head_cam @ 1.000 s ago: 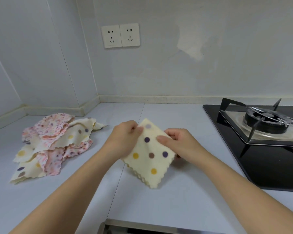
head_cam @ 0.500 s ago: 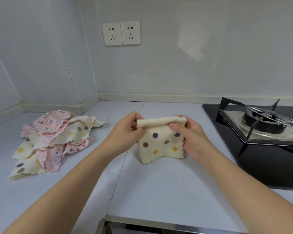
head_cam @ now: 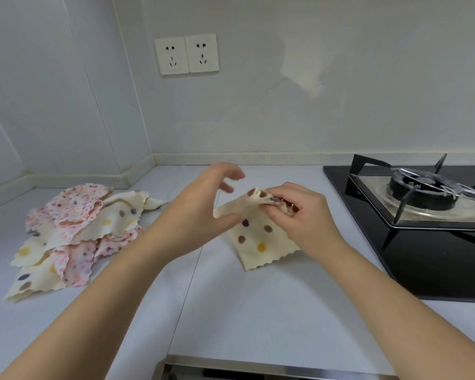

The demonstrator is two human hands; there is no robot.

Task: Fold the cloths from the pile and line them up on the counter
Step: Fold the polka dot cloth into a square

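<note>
A cream cloth with coloured dots (head_cam: 261, 239) is folded over, and its lower scalloped edge rests on the white counter (head_cam: 258, 311) in the middle. My right hand (head_cam: 296, 212) pinches the cloth's bunched top fold at its right end. At the fold's left corner is my left hand (head_cam: 200, 209), thumb against the cloth and the other fingers lifted and spread above it. The pile of cloths (head_cam: 66, 231), pink flowered and cream dotted, lies crumpled at the left of the counter.
A black gas hob with a burner and metal pan support (head_cam: 422, 193) fills the right side, close to the cloth. Two wall sockets (head_cam: 187, 54) sit on the back wall. A metal edge (head_cam: 258, 368) runs along the counter's front.
The cloth went from hanging as a diamond to being folded over and lowered onto the counter. My left fingers have lifted off the top fold, while my right hand has bunched its end.
</note>
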